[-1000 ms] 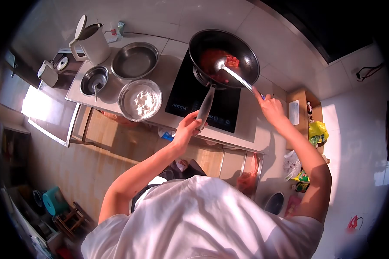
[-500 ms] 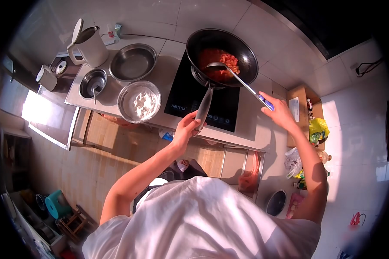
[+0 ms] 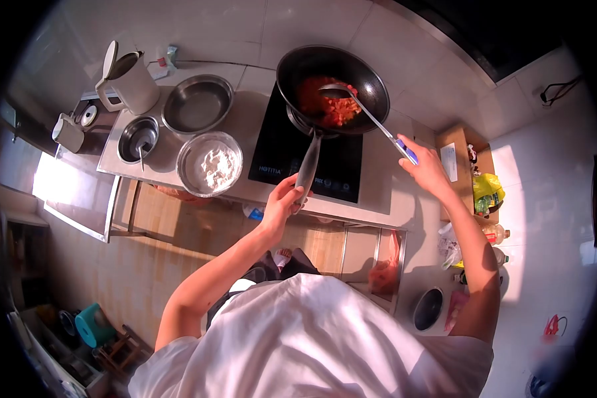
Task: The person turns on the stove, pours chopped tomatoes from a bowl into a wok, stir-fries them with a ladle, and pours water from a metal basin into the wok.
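Note:
A black wok [image 3: 368, 93] rests on the black induction cooktop [image 3: 278, 142], with chopped red food [image 3: 340, 111] and red liquid inside. My left hand [image 3: 285, 202] is wrapped round the grey wok handle [image 3: 307, 169], which points toward me. A metal ladle [image 3: 371, 118] dips its bowl into the food. Its blue and white grip is held in my right hand [image 3: 423, 166], to the right of the wok.
Left of the cooktop stand a bowl of white powder [image 3: 220, 167], an empty metal basin [image 3: 198, 103], a small metal bowl [image 3: 138, 138] with a utensil and a white kettle [image 3: 131, 86]. A cardboard box [image 3: 454, 159] stands at the right.
The ladle's bowl has moved from the middle of the food toward the wok's far side, and its grip shows more. The red food is gathered nearer the handle side. My left hand keeps its hold.

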`<state>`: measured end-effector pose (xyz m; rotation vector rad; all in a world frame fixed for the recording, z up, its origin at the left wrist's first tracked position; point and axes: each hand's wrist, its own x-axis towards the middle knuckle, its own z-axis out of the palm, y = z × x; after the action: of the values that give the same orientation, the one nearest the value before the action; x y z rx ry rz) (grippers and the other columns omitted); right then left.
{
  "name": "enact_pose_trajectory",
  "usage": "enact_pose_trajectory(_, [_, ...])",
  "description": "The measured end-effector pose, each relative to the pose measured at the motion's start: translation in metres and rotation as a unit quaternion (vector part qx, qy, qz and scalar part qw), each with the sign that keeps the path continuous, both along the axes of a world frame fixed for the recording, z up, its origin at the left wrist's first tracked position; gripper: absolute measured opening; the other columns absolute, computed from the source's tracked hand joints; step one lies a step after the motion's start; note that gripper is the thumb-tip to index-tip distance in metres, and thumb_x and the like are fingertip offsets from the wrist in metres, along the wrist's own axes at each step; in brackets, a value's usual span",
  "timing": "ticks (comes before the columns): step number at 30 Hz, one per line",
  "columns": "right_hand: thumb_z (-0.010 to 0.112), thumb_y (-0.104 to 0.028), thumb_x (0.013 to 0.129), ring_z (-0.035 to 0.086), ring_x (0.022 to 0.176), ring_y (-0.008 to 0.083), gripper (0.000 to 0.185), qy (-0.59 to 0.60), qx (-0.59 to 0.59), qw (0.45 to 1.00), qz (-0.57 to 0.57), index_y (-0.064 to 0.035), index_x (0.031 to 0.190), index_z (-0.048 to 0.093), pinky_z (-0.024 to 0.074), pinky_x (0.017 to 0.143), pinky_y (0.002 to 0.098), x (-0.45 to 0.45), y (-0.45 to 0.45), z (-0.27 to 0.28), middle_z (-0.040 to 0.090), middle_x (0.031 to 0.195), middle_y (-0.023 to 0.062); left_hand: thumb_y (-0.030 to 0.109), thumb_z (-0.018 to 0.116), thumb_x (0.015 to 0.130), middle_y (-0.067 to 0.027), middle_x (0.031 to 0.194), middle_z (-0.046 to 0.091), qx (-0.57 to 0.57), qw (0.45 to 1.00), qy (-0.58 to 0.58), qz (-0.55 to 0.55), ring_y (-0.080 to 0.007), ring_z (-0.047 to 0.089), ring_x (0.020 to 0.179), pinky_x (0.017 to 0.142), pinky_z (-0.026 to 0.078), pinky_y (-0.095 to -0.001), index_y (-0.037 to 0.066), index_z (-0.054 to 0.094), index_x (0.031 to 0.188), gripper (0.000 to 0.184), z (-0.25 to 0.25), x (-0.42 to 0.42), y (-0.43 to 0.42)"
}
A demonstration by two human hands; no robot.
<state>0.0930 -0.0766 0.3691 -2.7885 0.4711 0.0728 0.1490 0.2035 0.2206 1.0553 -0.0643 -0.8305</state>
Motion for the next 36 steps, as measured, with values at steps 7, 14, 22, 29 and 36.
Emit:
enact_pose_trajectory(7, [0.060,-0.015,0.077,0.056,0.062,0.0228,0.053,0.044,0.045,0.997,-0.038,-0.0148,0.128,0.046,0.0468,0.061,0.0344,0.004,-0.004,-0.005,0.058,0.075,0.0150,0.025,0.052,0.084,-0.0037,0.100,0.058,-0.001,1.000,0.000,0.005,-0.0117,0.051,0.095,0.084,0.038,-0.0291,0.009,0.045,0.125,0.044,0.000,0.000,-0.001])
enact_pose_trajectory(14, [0.058,-0.014,0.076,0.062,0.076,0.0335,0.052,0.105,0.102,0.986,-0.076,-0.0071,0.126,0.046,0.0475,0.073,0.0397,0.021,0.015,-0.018,0.061,0.085,0.0226,0.025,0.052,0.084,-0.0040,0.099,0.058,-0.002,1.000,-0.003,0.004,-0.0119,0.050,0.093,0.083,0.038,-0.0285,0.009,0.045,0.124,0.044,0.000,0.000,-0.001])
enact_pose_trajectory(22, [0.054,-0.011,0.076,0.056,0.094,0.0404,0.053,0.088,-0.095,0.991,0.041,-0.0070,0.128,0.042,0.0443,0.085,0.0455,0.044,0.025,-0.022,0.059,0.097,0.0270,0.024,0.052,0.084,-0.0047,0.101,0.058,-0.006,1.000,-0.005,0.024,-0.0134,0.051,0.092,0.081,0.039,-0.0290,0.008,0.044,0.125,0.044,0.002,-0.002,-0.003])
enact_pose_trajectory(29, [0.057,-0.015,0.076,0.053,0.099,0.0404,0.054,0.036,0.020,0.998,-0.049,-0.0092,0.127,0.044,0.0421,0.088,0.0417,0.010,0.000,-0.032,0.058,0.103,0.0246,0.029,0.049,0.088,-0.0054,0.104,0.058,-0.033,0.999,-0.008,-0.018,-0.0140,0.052,0.097,0.085,0.039,-0.0304,0.011,0.038,0.131,0.048,-0.004,-0.001,0.006])
enact_pose_trajectory(36, [0.054,-0.018,0.082,0.058,0.061,0.0231,0.047,-0.016,0.154,0.976,-0.152,-0.0091,0.127,0.044,0.0458,0.053,0.0337,0.048,-0.045,-0.043,0.059,0.074,0.0134,0.035,0.045,0.090,-0.0029,0.108,0.057,-0.016,0.999,0.021,-0.039,-0.0146,0.050,0.103,0.092,0.035,-0.0341,0.013,0.038,0.131,0.048,-0.025,-0.011,0.040])
